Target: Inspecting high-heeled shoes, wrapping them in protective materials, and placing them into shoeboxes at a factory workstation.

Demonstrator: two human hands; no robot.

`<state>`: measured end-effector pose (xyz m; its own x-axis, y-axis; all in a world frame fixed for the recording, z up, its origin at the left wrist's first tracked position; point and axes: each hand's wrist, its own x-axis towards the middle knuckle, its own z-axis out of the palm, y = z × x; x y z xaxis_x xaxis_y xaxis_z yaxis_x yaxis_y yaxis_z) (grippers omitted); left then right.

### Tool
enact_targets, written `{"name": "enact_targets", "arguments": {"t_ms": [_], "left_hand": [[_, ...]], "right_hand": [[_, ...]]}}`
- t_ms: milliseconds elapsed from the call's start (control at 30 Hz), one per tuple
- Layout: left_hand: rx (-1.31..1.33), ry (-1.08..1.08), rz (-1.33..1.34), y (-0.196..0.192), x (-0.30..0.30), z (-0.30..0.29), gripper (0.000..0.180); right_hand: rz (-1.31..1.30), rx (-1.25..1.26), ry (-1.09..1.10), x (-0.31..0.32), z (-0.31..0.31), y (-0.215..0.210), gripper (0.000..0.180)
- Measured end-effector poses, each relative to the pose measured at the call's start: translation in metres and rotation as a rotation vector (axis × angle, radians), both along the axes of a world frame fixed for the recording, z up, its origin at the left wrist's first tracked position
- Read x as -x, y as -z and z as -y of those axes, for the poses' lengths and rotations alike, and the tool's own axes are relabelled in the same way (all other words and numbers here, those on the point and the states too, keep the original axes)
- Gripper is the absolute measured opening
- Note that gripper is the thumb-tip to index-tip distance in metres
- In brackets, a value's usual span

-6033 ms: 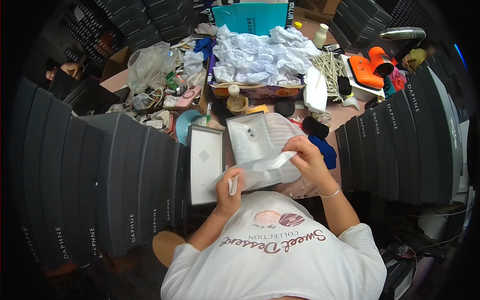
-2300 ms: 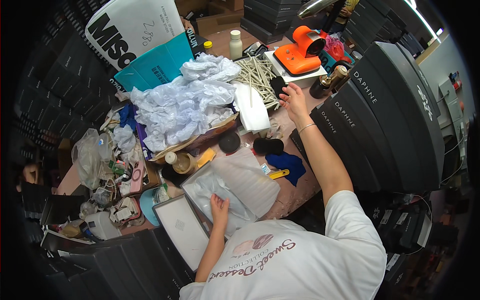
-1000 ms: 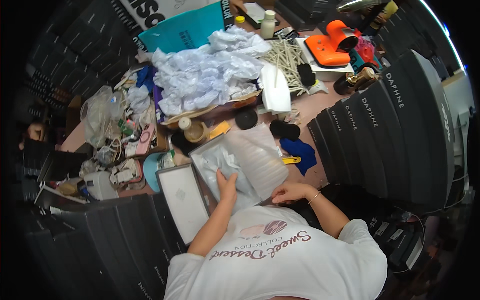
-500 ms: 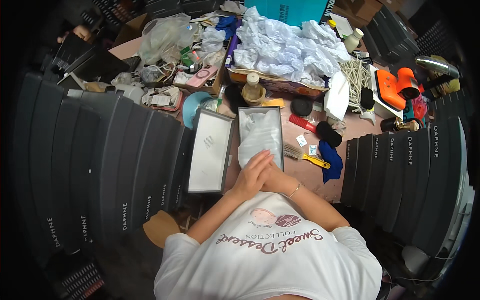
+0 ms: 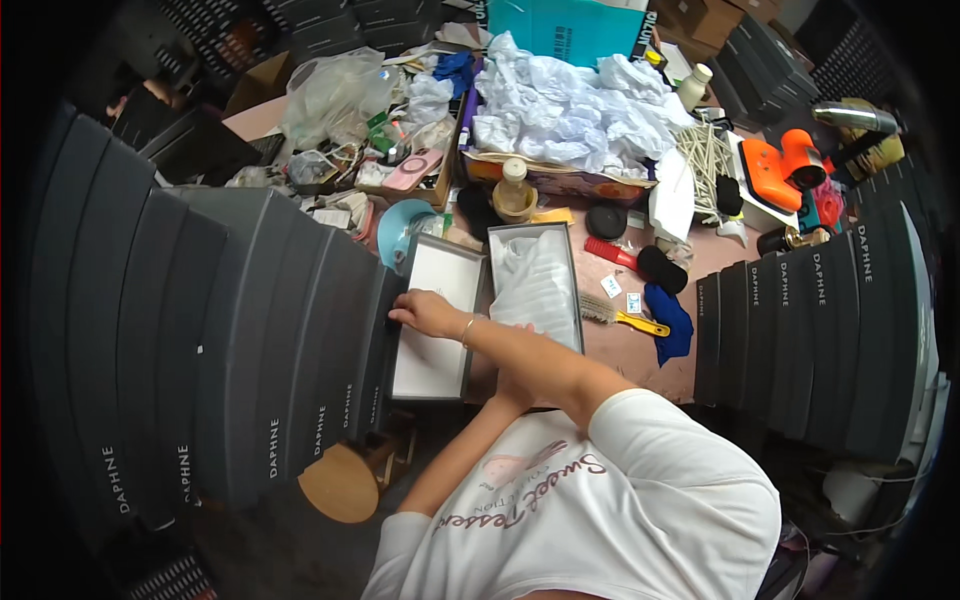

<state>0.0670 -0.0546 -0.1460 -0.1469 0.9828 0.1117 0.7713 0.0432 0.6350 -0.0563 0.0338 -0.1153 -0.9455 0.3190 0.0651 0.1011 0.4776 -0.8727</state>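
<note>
An open shoe box [image 5: 578, 300] with dark walls lies on the table in front of me, white tissue-wrapped contents [image 5: 535, 290] inside it. Just left of it is its lid [image 5: 430, 370], inner white side up. My right arm crosses over to the left, and my right hand [image 5: 428, 313] grips the lid's left edge, fingers curled on the rim. Beneath that forearm, my left hand [image 5: 515, 385] rests at the near end of the box; the forearm covers most of its fingers.
Tall stacks of dark boxes flank me on the left [image 5: 250, 350] and right [image 5: 830, 340]. Right of the open box lie a yellow-handled brush [image 5: 640, 323], a red comb [image 5: 610, 252] and a blue cloth [image 5: 670, 320]. Crumpled white paper [image 5: 570, 105] fills a carton behind. A round stool [image 5: 340, 485] stands lower left.
My clasped hands have parted. The right hand has swung across left to the lid's edge, while the left stays by the box's near end. My torso has leaned and the view has shifted slightly.
</note>
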Motion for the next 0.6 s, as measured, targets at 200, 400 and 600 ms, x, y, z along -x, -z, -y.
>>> {"name": "enact_targets", "arguments": {"t_ms": [200,400,600], "left_hand": [[-0.058,-0.190,-0.067,-0.032,0.007,-0.009,0.065],[-0.054,-0.665,1.258,0.024,0.044,-0.016,0.051],[0.061,-0.672,1.282,-0.019,0.081,-0.019,0.045]], "right_hand": [[-0.127,0.264,0.426,-0.071,0.000,-0.075,0.026],[-0.501,0.996,0.689,-0.191,-0.073,-0.126,0.046],[-0.113,0.273,0.909,-0.232,-0.099,0.038,0.055]]}}
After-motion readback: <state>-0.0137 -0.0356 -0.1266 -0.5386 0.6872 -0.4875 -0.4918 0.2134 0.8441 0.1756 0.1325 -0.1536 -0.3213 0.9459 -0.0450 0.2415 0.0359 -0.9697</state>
